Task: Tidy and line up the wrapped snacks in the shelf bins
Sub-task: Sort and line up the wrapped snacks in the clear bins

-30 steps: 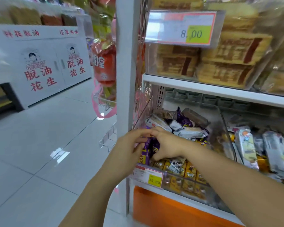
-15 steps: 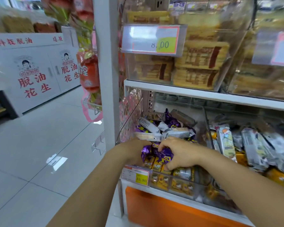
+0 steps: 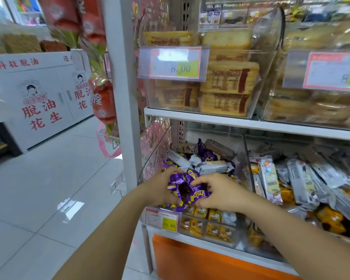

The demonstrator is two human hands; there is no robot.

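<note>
Glossy white floor tiles (image 3: 38,188) run beside a white shelf (image 3: 230,122). On the lower level, a clear plastic bin (image 3: 239,144) holds crinkly purple foil snacks (image 3: 187,188), with pale oblong bars (image 3: 211,166) behind them and yellow packs (image 3: 202,213) against its front wall. The left hand (image 3: 162,186) and right hand (image 3: 220,194) both curl round a bunch of the purple snacks at the bin's front. The neighbouring bin (image 3: 281,144) holds long grey-white packs (image 3: 303,182). An upper bin (image 3: 267,47) holds flat tan cakes (image 3: 228,77).
</note>
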